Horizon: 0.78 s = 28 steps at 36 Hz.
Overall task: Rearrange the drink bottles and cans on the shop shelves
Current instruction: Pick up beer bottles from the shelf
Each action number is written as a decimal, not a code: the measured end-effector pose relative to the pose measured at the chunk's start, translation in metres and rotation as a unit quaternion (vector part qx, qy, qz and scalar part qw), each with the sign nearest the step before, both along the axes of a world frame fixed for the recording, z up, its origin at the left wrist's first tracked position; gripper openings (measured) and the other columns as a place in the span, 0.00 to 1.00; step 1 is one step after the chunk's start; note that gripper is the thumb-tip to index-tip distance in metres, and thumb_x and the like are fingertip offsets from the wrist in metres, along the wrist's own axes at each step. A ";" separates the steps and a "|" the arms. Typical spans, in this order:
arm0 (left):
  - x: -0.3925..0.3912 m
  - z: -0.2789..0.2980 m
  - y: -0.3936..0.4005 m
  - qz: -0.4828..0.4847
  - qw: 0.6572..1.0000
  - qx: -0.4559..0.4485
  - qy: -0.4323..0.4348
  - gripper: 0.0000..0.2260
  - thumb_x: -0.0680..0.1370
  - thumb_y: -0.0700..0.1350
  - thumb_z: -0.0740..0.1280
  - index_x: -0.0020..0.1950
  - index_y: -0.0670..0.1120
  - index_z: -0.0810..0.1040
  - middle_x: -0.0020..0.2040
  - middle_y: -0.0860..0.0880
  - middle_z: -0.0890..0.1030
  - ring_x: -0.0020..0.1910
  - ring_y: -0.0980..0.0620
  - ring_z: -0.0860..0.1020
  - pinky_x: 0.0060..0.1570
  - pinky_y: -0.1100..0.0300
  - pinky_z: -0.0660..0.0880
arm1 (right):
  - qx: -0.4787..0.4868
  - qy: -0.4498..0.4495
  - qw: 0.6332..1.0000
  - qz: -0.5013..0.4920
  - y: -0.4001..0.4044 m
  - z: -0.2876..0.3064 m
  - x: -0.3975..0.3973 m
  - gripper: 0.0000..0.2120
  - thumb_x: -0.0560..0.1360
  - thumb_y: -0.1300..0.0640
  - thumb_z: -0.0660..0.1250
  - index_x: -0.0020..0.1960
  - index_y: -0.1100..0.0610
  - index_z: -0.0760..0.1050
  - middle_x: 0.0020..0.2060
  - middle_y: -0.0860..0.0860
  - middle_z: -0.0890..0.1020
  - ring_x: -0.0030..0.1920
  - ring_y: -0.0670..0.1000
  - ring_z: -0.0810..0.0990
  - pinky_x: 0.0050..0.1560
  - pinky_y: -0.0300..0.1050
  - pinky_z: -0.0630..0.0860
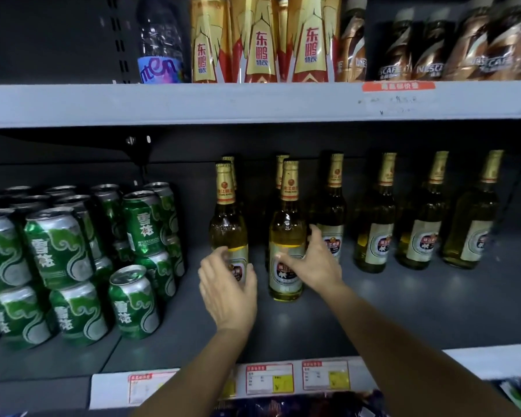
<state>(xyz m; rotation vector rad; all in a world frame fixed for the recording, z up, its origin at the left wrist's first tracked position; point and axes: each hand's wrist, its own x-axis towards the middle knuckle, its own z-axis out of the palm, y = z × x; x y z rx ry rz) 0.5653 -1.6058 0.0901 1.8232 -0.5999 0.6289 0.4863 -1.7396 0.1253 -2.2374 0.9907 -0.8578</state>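
Upright, necks up, two beer bottles point(286, 236) meet both hands point(227, 284).

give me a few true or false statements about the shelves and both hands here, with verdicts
1. The green cans are stacked left of the beer bottles. True.
2. The left hand is at a green can. False: it is at the leftmost front beer bottle.
3. The right hand is at a beer bottle's label. True.
4. The upper shelf holds only cans. False: it holds bottles.
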 end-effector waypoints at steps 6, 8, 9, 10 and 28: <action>-0.046 -0.001 -0.030 -0.110 0.987 0.089 -0.080 0.17 0.72 0.53 0.58 0.57 0.47 0.72 0.50 0.47 0.75 0.52 0.46 0.75 0.50 0.51 0.74 | -0.110 0.044 0.992 -0.052 -0.020 -0.006 -0.061 0.35 0.74 0.34 0.60 0.73 0.53 0.57 0.67 0.54 0.72 0.65 0.56 0.72 0.58 0.51 0.72; -0.067 -0.001 -0.049 -0.134 0.974 0.148 -0.107 0.17 0.72 0.53 0.57 0.57 0.47 0.72 0.51 0.46 0.76 0.52 0.44 0.75 0.50 0.51 0.74 | -0.118 0.069 0.988 -0.071 -0.034 -0.012 -0.092 0.33 0.75 0.35 0.59 0.73 0.53 0.59 0.67 0.54 0.72 0.65 0.56 0.72 0.59 0.51 0.71; -0.079 -0.001 -0.060 -0.149 0.965 0.180 -0.119 0.18 0.73 0.53 0.56 0.58 0.46 0.73 0.53 0.47 0.76 0.54 0.45 0.75 0.52 0.51 0.73 | -0.129 0.086 0.985 -0.081 -0.042 -0.016 -0.110 0.32 0.76 0.35 0.58 0.72 0.54 0.60 0.66 0.54 0.72 0.65 0.56 0.72 0.59 0.50 0.70; -0.091 0.000 -0.072 -0.167 0.953 0.217 -0.127 0.19 0.74 0.54 0.57 0.60 0.46 0.73 0.56 0.47 0.76 0.56 0.45 0.74 0.55 0.51 0.72 | -0.139 0.105 0.981 -0.088 -0.051 -0.019 -0.129 0.32 0.76 0.35 0.57 0.72 0.54 0.61 0.66 0.54 0.73 0.64 0.56 0.72 0.59 0.50 0.70; -0.407 0.013 -0.300 -0.311 0.831 0.398 -0.232 0.24 0.82 0.56 0.53 0.76 0.49 0.57 0.76 0.52 0.59 0.75 0.52 0.56 0.75 0.54 0.46 | -0.164 0.311 0.902 -0.252 -0.230 -0.023 -0.544 0.26 0.79 0.37 0.52 0.68 0.54 0.65 0.61 0.52 0.74 0.62 0.55 0.73 0.56 0.49 0.72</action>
